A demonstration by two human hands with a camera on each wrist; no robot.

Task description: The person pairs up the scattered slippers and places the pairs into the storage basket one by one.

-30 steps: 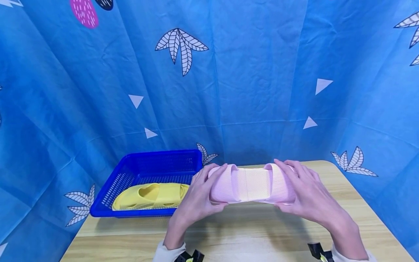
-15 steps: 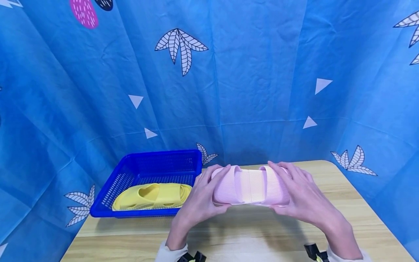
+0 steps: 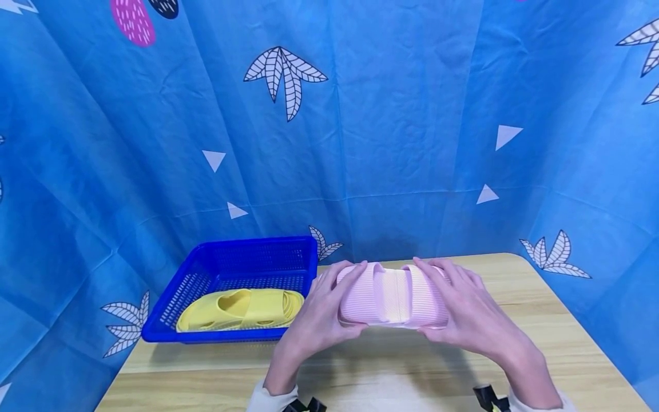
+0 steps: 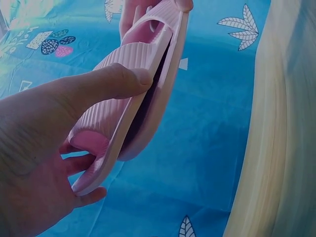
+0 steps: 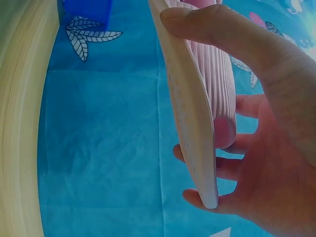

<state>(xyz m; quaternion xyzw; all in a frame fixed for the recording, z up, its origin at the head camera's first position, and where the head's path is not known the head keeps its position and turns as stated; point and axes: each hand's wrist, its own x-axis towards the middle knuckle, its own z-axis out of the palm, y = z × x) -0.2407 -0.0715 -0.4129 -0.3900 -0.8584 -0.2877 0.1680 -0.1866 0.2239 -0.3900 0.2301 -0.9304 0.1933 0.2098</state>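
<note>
A pair of pink slippers with ribbed straps is held over the table in front of me, one overlapping the other heel to toe. My left hand [image 3: 319,317] grips the left slipper [image 3: 360,294] by its strap end, thumb on the near edge. At the opposite end my right hand [image 3: 471,315] holds the right slipper [image 3: 428,294] in the same manner. Between the straps a pale insole [image 3: 395,294] shows. In the left wrist view the near slipper [image 4: 106,111] lies along the other slipper [image 4: 170,74], with a dark narrow gap between them.
Left of the hands stands a blue perforated basket [image 3: 257,240] with yellow slippers [image 3: 216,309] lying along its near side. The wooden table [image 3: 535,320] ends at a blue patterned curtain [image 3: 401,143] behind and at both sides.
My hands have come closer together, the right moving left and the left slightly right. The pink slippers overlap more, and the insole strip between the straps has narrowed.
</note>
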